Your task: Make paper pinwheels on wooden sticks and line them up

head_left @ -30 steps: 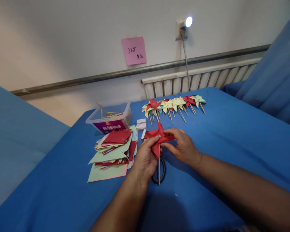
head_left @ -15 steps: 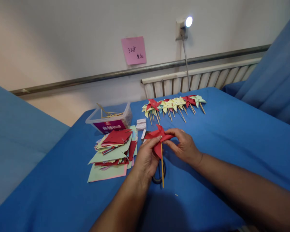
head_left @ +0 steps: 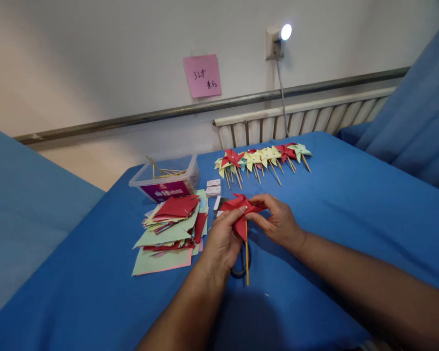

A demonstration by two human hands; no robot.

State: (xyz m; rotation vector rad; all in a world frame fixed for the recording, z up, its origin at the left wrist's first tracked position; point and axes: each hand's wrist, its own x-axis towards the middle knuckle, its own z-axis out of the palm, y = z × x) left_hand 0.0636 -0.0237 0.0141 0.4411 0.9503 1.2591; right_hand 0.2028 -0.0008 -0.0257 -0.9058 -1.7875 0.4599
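Both hands hold a red paper pinwheel (head_left: 240, 225) on a thin wooden stick (head_left: 247, 263) in front of me. My left hand (head_left: 224, 239) is closed around its left side, the thumb pressed near the pin at the centre. My right hand (head_left: 278, 219) pinches the right blade between thumb and fingers. The stick points down toward me. Beneath it, a dark ring-shaped handle (head_left: 237, 273) shows on the cloth, its other end hidden by my left hand.
On the left lies a stack of coloured paper (head_left: 163, 263), with a clear plastic box (head_left: 164, 187) of sticks behind it. Small white boxes (head_left: 213, 188) stand beside the box. Several finished pinwheels (head_left: 265, 157) line the far edge of the blue cloth (head_left: 351, 209).
The red pinwheel has tipped slightly and its top blade sits lower. My right fingers have closed in nearer its centre, while my left hand stays nearly in place.
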